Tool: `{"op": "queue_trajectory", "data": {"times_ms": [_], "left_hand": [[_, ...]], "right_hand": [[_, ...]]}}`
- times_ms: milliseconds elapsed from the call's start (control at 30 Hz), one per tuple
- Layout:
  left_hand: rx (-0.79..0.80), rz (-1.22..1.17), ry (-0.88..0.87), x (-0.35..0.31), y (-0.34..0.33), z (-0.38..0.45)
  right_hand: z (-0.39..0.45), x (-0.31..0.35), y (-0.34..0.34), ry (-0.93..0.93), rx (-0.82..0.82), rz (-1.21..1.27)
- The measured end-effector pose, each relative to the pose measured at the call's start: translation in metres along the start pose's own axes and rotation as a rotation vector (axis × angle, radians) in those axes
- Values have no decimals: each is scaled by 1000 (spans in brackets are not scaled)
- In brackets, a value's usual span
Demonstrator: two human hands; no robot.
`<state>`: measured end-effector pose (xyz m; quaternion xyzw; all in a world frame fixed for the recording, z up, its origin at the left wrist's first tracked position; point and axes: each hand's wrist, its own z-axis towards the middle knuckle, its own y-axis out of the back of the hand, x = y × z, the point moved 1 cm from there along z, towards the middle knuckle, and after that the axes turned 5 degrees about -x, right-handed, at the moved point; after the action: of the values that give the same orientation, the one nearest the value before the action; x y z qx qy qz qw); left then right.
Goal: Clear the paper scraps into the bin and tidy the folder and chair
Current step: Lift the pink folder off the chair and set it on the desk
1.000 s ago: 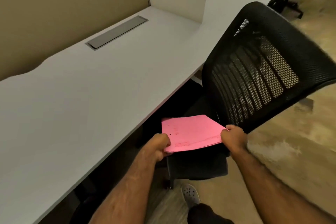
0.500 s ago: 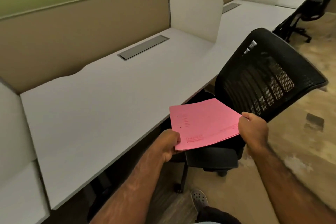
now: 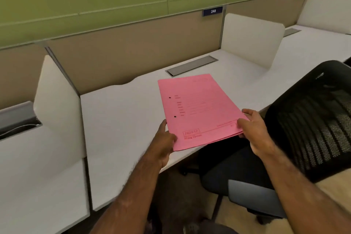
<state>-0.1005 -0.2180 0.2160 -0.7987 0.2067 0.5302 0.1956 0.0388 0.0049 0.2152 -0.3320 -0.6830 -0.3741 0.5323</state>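
Note:
A pink folder (image 3: 197, 108) with two punch holes and red print hangs flat over the white desk (image 3: 123, 119), its near edge past the desk's front edge. My left hand (image 3: 164, 139) grips its near left corner. My right hand (image 3: 255, 129) pinches its near right corner. A black mesh-backed chair (image 3: 311, 119) stands to the right, its dark seat partly under the desk. No paper scraps or bin are in view.
White divider panels (image 3: 248, 40) stand at both sides of this desk bay. A grey cable flap (image 3: 191, 65) lies at the desk's back. A tan partition with a number plate (image 3: 212, 11) rises behind it. More desks stretch left and right.
Both hands have lifted the pink folder from over the chair seat up and forward over the desk. My view has risen toward the partition.

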Motion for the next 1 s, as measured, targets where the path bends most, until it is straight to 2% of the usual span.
{"op": "queue_trajectory", "data": {"times_ms": [200,367,633,733,1000], "left_hand": [[-84,29,-48,-22,38,62],[-169,58,14,-38,63,150],[-295,-60,170,-30,81,282],[-368,-89,222,-25,86,326],[-430,-146,343,-9,102,424]], "right_hand": [[61,16,-68,53,148,-1],[142,20,-133,76,239,5],[268,-1,-227,50,276,-138],[301,-13,-259,46,299,-235],[378,-36,-323,2,294,-366]]}}
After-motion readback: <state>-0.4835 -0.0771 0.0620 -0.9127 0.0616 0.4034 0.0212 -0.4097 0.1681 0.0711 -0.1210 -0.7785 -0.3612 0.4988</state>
